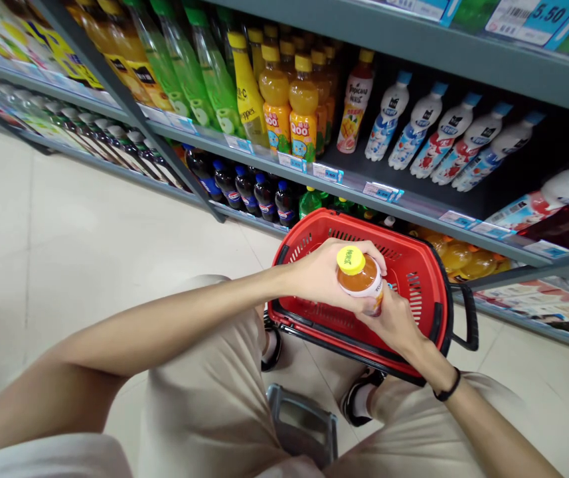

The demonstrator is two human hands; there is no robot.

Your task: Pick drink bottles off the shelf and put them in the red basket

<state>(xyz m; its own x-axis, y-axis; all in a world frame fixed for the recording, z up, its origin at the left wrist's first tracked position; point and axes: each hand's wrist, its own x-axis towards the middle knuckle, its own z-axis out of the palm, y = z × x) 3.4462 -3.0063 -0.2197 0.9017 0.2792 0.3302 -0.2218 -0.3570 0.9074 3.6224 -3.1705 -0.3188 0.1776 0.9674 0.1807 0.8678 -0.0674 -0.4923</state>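
A juice bottle [364, 280] with a yellow cap and amber contents is held upright over the red shopping basket [433, 299]. My left hand [321, 272] wraps round its upper part from the left, thumb and fingers on either side. Lower down and to the right, my right hand [391, 315] grips the same bottle, its fingers partly hidden behind it. A black band circles my right wrist. The basket sits between my knees and the shelf, and its slotted walls show around my hands. The bottle and hands cover part of its floor.
In front, a shelf [344, 169] carries orange Qoo bottles [304, 113], a Tropicana bottle [356, 103] and several white bottles with blue caps [423, 126]. Cola bottles [264, 196] stand below. The basket's black handle [471, 318] sticks out right. A grey stool [304, 415] is beneath me.
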